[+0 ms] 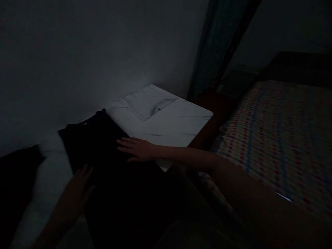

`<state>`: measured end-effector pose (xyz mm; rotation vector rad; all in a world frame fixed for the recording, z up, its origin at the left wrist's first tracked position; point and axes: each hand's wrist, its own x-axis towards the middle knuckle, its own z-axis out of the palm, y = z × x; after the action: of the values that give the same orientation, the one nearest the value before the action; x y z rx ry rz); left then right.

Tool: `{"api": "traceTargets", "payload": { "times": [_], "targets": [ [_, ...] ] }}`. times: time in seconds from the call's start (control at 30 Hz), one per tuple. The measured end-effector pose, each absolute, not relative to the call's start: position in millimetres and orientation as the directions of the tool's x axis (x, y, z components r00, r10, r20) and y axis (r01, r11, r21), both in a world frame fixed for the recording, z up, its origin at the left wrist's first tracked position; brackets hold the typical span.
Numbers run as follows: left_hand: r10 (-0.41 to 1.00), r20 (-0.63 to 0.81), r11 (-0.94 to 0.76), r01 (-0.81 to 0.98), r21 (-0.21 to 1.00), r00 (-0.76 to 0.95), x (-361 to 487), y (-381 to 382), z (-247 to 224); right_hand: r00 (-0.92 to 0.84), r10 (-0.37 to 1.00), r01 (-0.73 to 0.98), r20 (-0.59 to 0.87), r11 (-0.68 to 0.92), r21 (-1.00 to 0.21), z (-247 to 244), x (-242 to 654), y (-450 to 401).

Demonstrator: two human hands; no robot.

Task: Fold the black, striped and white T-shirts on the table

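Note:
A black garment (103, 148) lies spread over a white table (171, 128) with grey streaks. A small light spot, perhaps a label or button, shows near its far edge; the dim light hides what kind of garment it is. My right hand (138, 148) rests flat on its right side, fingers apart. At the garment's left edge is my left hand (79, 188), open with the fingers stretched, touching or just over the cloth. Neither hand grips anything. Farther back on the table lies a folded white cloth (145, 102) with a darker patch.
Another black cloth (19, 173) lies at the far left. A pale wall (90, 52) rises behind the table. To the right stands a bed with a patterned cover (280, 138), and a dark curtain (218, 45) hangs at the back.

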<state>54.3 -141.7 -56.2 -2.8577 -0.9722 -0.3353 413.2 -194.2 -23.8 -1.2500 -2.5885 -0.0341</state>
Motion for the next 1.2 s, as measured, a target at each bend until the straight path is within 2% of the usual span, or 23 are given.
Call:
{"api": "traceTargets", "payload": {
  "times": [0.1, 0.23, 0.4, 0.47, 0.53, 0.67, 0.73, 0.8, 0.9, 1.03, 1.2],
  "targets": [
    [0.604, 0.199, -0.782, 0.622, -0.037, 0.772, 51, -156, -69, -0.643, 0.756, 0.740, 0.120, 0.654, -0.155, -42, 411, -172],
    [0.596, 0.148, -0.791, 0.608, -0.059, 0.789, 42, -221, -65, -0.662, 0.738, 0.699, 0.133, 0.672, -0.245, -56, 425, -199],
    [0.423, 0.106, -0.897, 0.432, -0.089, 0.900, 28, -304, -50, -0.773, 0.628, 0.583, 0.085, 0.758, -0.293, -43, 448, -278],
    [0.384, 0.136, -0.900, 0.403, -0.164, 0.913, 24, -319, -52, -0.832, 0.551, 0.517, 0.069, 0.813, -0.267, -42, 459, -301],
    [0.374, 0.174, -0.876, 0.409, -0.258, 0.911, 25, -324, -56, -0.862, 0.502, 0.483, 0.070, 0.855, -0.187, -46, 468, -314],
    [0.368, 0.243, -0.838, 0.434, -0.332, 0.897, 43, -320, -61, -0.855, 0.511, 0.512, 0.087, 0.859, -0.009, -53, 470, -313],
    [0.350, 0.226, -0.856, 0.408, -0.318, 0.909, 54, -317, -58, -0.856, 0.508, 0.510, 0.093, 0.860, 0.001, -51, 464, -307],
    [0.330, 0.182, -0.888, 0.370, -0.274, 0.926, 61, -315, -53, -0.873, 0.479, 0.476, 0.093, 0.878, -0.055, -48, 459, -301],
    [0.341, 0.135, -0.925, 0.358, -0.131, 0.930, 63, -313, -47, -0.900, 0.428, 0.406, 0.081, 0.892, -0.197, -43, 458, -296],
    [0.355, 0.073, -0.934, 0.352, 0.061, 0.932, 56, -315, -46, -0.904, 0.427, 0.392, 0.033, 0.856, -0.337, -39, 462, -298],
    [0.335, 0.025, -0.937, 0.331, 0.108, 0.942, 56, -334, -42, -0.896, 0.444, 0.401, -0.010, 0.798, -0.449, -26, 464, -312]
  ]
}}
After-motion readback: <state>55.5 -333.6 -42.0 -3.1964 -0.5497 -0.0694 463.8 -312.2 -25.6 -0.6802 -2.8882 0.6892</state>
